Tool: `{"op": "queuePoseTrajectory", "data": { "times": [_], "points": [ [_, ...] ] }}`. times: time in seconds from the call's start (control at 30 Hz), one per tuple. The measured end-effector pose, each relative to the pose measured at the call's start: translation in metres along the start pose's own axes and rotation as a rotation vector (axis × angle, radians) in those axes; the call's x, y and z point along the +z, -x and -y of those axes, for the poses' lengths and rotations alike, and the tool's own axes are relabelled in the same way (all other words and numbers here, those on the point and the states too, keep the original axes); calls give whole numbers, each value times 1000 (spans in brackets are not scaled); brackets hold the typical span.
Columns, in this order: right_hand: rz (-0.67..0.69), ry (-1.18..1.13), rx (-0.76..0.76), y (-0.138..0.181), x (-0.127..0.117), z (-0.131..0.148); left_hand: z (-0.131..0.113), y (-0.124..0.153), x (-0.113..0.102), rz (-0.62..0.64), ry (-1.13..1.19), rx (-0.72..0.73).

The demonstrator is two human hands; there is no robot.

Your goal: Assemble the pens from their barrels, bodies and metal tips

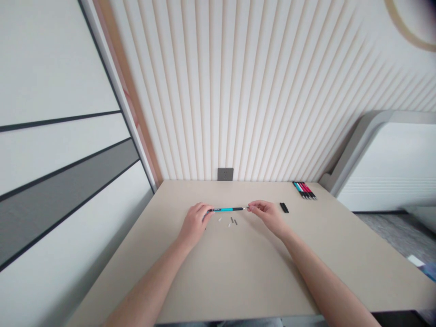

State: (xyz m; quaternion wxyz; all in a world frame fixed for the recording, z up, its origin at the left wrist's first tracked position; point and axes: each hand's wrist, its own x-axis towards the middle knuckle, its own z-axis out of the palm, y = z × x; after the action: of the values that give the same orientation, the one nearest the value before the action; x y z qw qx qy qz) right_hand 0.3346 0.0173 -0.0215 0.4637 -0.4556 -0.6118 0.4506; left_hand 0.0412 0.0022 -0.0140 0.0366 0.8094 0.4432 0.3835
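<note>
A turquoise and black mechanical pencil [226,209] is held level just above the beige table [238,272]. My left hand [195,222] grips its left end with closed fingers. My right hand [267,213] pinches at the pencil's thin right tip; whether it holds a small part there is too small to tell. A few tiny white and dark pieces [230,221] lie on the table right under the pencil.
A short black piece [284,207] lies to the right of my right hand. Several pens, turquoise, red and black [304,190], lie side by side at the table's far right corner. A grey wall socket [225,174] sits behind the table's back edge.
</note>
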Motion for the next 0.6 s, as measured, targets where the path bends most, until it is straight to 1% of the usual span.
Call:
{"op": "queuePoseTrajectory", "data": {
  "times": [0.17,0.3,0.6],
  "points": [
    [34,16,5,1,3,0,-1,0,0,-13,10,14],
    [56,71,-5,3,6,3,0,-1,1,-27,20,22],
    [111,226,-66,6,14,4,3,1,5,9,62,51]
  ]
}}
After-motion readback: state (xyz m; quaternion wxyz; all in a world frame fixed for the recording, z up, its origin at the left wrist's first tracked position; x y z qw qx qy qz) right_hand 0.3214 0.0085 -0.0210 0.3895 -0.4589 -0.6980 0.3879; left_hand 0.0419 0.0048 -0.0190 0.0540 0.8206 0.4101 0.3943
